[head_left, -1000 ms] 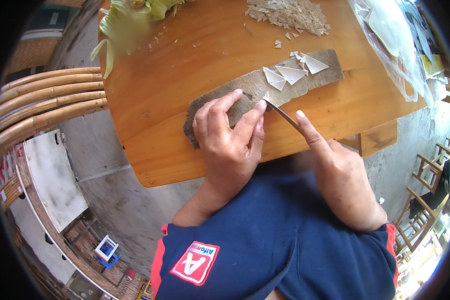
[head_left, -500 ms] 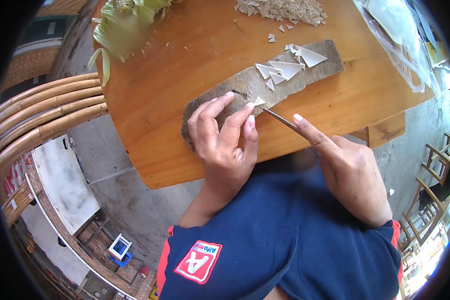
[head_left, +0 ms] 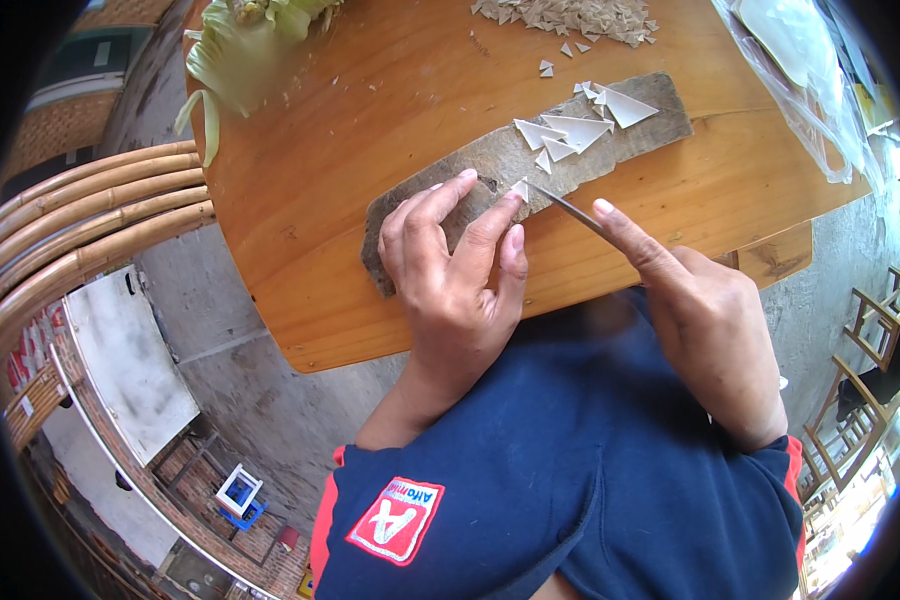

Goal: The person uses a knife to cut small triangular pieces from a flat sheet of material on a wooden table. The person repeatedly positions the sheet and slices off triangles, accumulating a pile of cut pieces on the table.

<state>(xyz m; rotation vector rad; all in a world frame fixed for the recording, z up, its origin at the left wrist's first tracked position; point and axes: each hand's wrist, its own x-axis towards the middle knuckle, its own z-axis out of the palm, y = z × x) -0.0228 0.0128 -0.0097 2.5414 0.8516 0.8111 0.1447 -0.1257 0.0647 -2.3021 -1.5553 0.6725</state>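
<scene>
My left hand [head_left: 455,262] rests over the left part of a worn grey wooden board [head_left: 410,212], fingers spread. Its index fingertip presses on a small white triangular piece [head_left: 520,188]. My right hand [head_left: 705,310] is closed around a knife [head_left: 575,211], index finger stretched along the back of the thin dark blade. The handle is hidden in the palm. The blade's tip touches or nearly touches the small piece, at its right side. Several larger thin white triangles [head_left: 580,130] lie farther right on the board.
The board lies on a varnished wooden table [head_left: 330,200]. At the far edge is a heap of small triangular pieces [head_left: 580,18]. Pale green leaves [head_left: 235,60] lie far left, and a clear plastic bag [head_left: 800,80] far right. A bamboo bench [head_left: 100,215] stands left of the table.
The knife tip and my right hand have moved slightly away from me. My left hand has shifted a little right, and the small piece under its fingertip sits turned differently.
</scene>
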